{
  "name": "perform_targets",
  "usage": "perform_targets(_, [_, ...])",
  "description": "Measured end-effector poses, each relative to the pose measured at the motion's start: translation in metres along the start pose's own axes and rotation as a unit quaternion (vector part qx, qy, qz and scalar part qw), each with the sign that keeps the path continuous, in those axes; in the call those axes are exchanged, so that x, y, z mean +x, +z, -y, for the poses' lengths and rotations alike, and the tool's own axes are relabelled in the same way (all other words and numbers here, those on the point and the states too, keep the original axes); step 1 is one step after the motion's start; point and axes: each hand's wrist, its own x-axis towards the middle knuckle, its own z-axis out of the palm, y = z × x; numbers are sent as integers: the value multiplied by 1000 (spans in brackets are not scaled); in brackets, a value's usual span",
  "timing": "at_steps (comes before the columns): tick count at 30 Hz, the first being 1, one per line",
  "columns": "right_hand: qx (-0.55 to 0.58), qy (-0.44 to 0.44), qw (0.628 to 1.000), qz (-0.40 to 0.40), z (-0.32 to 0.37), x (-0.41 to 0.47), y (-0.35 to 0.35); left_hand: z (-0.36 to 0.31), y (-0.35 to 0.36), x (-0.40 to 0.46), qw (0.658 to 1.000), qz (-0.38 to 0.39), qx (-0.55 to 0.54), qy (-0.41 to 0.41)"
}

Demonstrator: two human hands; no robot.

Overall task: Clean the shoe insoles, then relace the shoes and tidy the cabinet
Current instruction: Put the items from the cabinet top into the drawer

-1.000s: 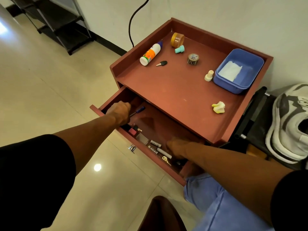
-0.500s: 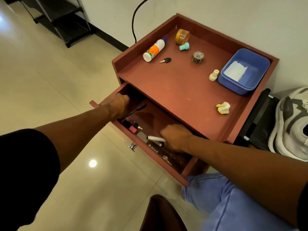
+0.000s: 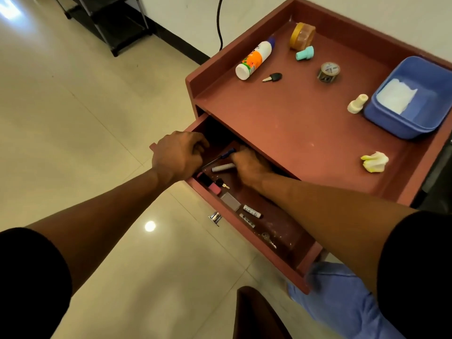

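The reddish-brown cabinet (image 3: pixel 281 123) has its top drawer (image 3: pixel 303 272) pulled out. My left hand (image 3: pixel 177 156) is at the drawer's left end, closed on a blue-handled screwdriver (image 3: pixel 221 156). My right hand (image 3: pixel 249 165) reaches into the drawer beside it and holds a white marker (image 3: pixel 221 168). Along the drawer's front lie a pink eraser (image 3: pixel 215 189), a small key (image 3: pixel 221 183), a grey block (image 3: pixel 230 201) and two more white markers (image 3: pixel 252 212). No shoes or insoles are in view.
On the cabinet top lie a white and orange bottle (image 3: pixel 254 60), a black key (image 3: pixel 272 77), two tape rolls (image 3: pixel 302 35), a teal cap (image 3: pixel 304 53), a blue tub (image 3: pixel 411 99) with a white cloth, a cream cap (image 3: pixel 357 104) and a crumpled yellow-white wad (image 3: pixel 374 161). A black rack (image 3: pixel 110 18) stands far left.
My right hand picked a white marker from the drawer's right part and carried it left, up to the left hand. The camera has shifted, and the shoe at the right has left the view.
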Motion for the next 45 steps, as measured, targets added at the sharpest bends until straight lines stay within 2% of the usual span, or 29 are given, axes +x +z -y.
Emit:
perform_targets(2, [2,-51,999,-10,9,0,3,2,1,1,1000,-3,-5,-4])
perform_targets(3, [2,-49,999,-1,10,2,3,3,2,1,1000,-7,-6,-6])
perform_targets(7, [132,35,991,-7,28,4,-8,4,4,2,1000,-23,-4,-4])
perform_targets(11, [193,10,981,5,40,2,-16,1,4,3,1000,-23,9,-1])
perform_targets(15, [207,0,978,9,48,6,-8,-5,0,2,1000,-21,-5,4])
perform_targets(17, [172,-18,985,-9,46,6,-3,-6,-1,2,1000,-14,-10,-4])
perform_targets(23, [167,-36,984,-51,42,0,-2,-5,2,2,999,-1,10,-31])
perform_targets(25, [158,-48,986,-21,35,-2,-6,-4,1,1,999,-2,10,-36])
perform_targets(33, [-12,-154,986,66,25,-60,-52,-11,-5,0,998,28,36,-45])
perform_targets(36, [-36,-197,979,43,22,-86,-76,-15,-9,-2,998,24,62,-20])
perform_targets(40, [1,-227,974,-20,13,-109,-112,-29,-17,-7,992,-25,118,38])
perform_targets(45, [18,-215,969,-122,-2,-106,-148,-71,-43,3,986,-91,72,123])
